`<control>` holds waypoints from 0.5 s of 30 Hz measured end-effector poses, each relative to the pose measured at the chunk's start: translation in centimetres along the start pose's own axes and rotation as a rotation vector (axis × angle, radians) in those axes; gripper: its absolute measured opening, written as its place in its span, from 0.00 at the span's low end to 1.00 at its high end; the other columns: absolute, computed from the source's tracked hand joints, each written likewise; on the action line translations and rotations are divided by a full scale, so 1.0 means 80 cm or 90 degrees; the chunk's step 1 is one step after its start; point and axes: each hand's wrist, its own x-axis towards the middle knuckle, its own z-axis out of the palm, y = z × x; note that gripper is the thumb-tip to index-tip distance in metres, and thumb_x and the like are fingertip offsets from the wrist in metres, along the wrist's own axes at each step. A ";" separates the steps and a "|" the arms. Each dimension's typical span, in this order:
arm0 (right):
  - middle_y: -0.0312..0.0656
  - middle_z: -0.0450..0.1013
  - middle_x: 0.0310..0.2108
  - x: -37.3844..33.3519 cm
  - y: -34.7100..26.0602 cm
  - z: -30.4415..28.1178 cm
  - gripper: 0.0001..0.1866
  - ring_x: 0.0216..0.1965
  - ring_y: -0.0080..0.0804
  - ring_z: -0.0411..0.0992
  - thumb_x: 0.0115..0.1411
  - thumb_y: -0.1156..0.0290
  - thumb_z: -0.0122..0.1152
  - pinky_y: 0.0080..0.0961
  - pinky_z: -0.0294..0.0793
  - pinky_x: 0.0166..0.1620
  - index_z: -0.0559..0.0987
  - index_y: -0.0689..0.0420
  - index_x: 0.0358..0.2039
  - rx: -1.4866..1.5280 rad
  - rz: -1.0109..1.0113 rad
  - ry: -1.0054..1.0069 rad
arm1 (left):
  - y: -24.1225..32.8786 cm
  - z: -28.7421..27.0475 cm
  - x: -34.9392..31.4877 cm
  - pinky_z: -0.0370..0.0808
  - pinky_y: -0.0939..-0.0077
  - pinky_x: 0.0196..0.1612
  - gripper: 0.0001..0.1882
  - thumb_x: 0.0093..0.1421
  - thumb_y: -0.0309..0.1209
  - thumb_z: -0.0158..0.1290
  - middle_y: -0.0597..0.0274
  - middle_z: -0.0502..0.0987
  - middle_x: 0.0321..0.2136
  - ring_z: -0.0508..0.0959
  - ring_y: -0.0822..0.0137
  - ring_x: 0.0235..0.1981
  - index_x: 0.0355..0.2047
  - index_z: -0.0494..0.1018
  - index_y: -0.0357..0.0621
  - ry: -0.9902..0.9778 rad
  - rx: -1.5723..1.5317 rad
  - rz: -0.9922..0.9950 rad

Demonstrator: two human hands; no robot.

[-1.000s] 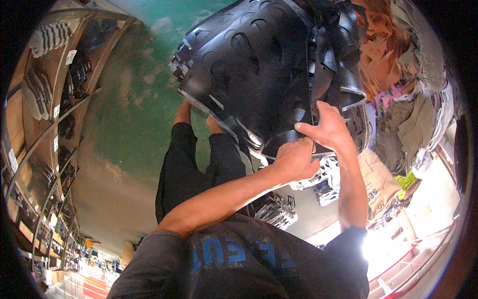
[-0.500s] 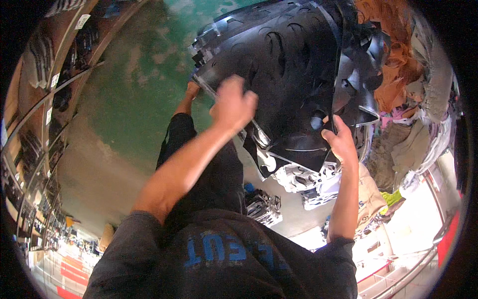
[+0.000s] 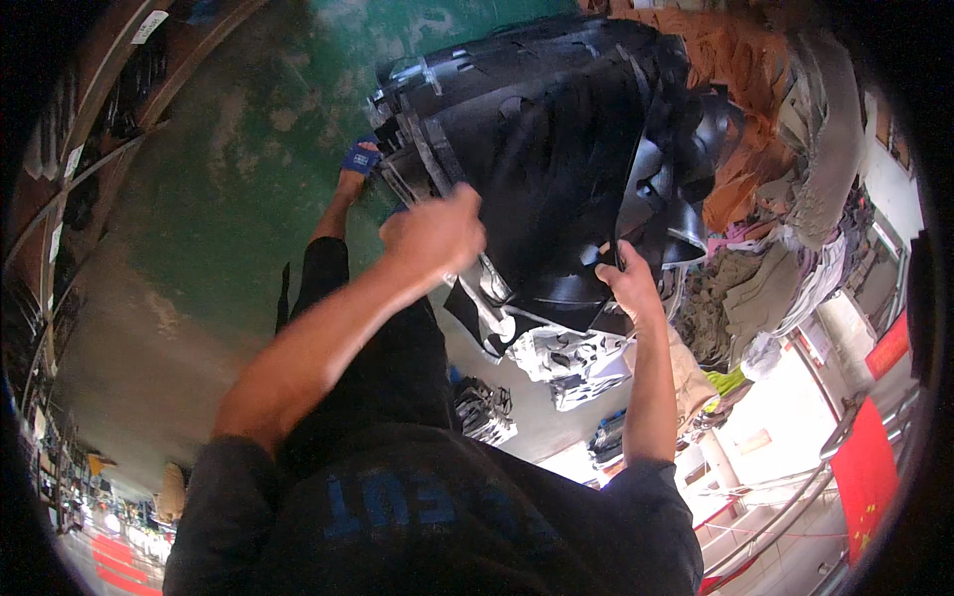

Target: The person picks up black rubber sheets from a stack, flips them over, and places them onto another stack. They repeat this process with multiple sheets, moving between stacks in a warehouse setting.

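A thick pile of shiny black sheets (image 3: 547,184), with curved cut-outs through them, fills the space in front of me. At its left edge my left hand (image 3: 437,233) is closed with the fingers curled; whatever lies inside them is hidden, and the hand is slightly blurred. My right hand (image 3: 633,283) pinches the edge of a black sheet at the pile's near right corner, thumb on the near side and fingers behind. Silvery edges show along the pile's left side.
Orange-brown cut pieces (image 3: 740,74) and grey-brown pieces (image 3: 740,303) are heaped on the right. White cut-out sheets (image 3: 566,363) hang or lie below the black pile. Racks (image 3: 75,159) line the left. My foot in a blue sandal (image 3: 360,157) stands on the green floor (image 3: 248,129).
The view has shifted, so the pile and both hands appear farther left. My left hand has moved down along the pile's left edge. My right hand keeps its pinch on the sheet.
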 end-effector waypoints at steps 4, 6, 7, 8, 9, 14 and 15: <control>0.35 0.78 0.40 0.010 0.013 -0.003 0.15 0.42 0.26 0.72 0.63 0.74 0.60 0.24 0.71 0.50 0.79 0.62 0.50 0.166 0.025 -0.013 | 0.102 0.058 -0.051 0.80 0.45 0.37 0.13 0.53 0.28 0.55 0.36 0.81 0.26 0.84 0.38 0.31 0.38 0.73 0.34 -0.210 -0.178 0.200; 0.36 0.79 0.45 0.012 0.021 -0.012 0.19 0.46 0.27 0.74 0.65 0.72 0.58 0.23 0.73 0.53 0.78 0.64 0.55 0.233 0.027 -0.043 | 0.140 0.083 -0.071 0.77 0.40 0.39 0.10 0.54 0.28 0.54 0.33 0.79 0.26 0.82 0.34 0.32 0.35 0.71 0.34 -0.219 -0.311 0.261; 0.36 0.78 0.46 0.009 0.023 -0.020 0.19 0.45 0.26 0.75 0.65 0.72 0.59 0.23 0.74 0.50 0.78 0.63 0.55 0.247 0.143 -0.028 | 0.156 0.094 -0.077 0.76 0.39 0.39 0.10 0.55 0.28 0.54 0.32 0.79 0.26 0.81 0.33 0.33 0.34 0.71 0.34 -0.186 -0.341 0.285; 0.39 0.78 0.46 0.006 0.025 -0.024 0.21 0.46 0.30 0.76 0.67 0.64 0.59 0.27 0.76 0.50 0.77 0.63 0.56 0.194 0.071 -0.076 | 0.168 0.102 -0.080 0.76 0.40 0.37 0.10 0.56 0.28 0.54 0.33 0.78 0.25 0.81 0.33 0.31 0.34 0.69 0.34 -0.160 -0.373 0.306; 0.43 0.79 0.46 0.000 0.024 -0.030 0.25 0.46 0.33 0.77 0.69 0.56 0.58 0.30 0.79 0.50 0.76 0.63 0.57 0.127 0.046 -0.075 | 0.176 0.108 -0.083 0.76 0.41 0.35 0.11 0.57 0.29 0.55 0.34 0.78 0.24 0.81 0.33 0.30 0.34 0.68 0.33 -0.144 -0.401 0.328; 0.56 0.76 0.50 -0.028 -0.005 -0.035 0.50 0.51 0.47 0.76 0.61 0.26 0.46 0.43 0.83 0.50 0.71 0.65 0.60 0.570 0.002 -0.115 | 0.192 0.129 -0.083 0.76 0.40 0.35 0.10 0.56 0.28 0.55 0.33 0.78 0.24 0.81 0.33 0.30 0.33 0.68 0.34 -0.138 -0.394 0.306; 0.59 0.76 0.50 -0.031 -0.013 -0.034 0.56 0.52 0.50 0.76 0.58 0.20 0.43 0.44 0.83 0.50 0.69 0.65 0.61 0.581 -0.030 -0.119 | 0.194 0.136 -0.081 0.75 0.40 0.35 0.10 0.56 0.28 0.55 0.33 0.78 0.24 0.81 0.33 0.30 0.33 0.68 0.34 -0.145 -0.388 0.302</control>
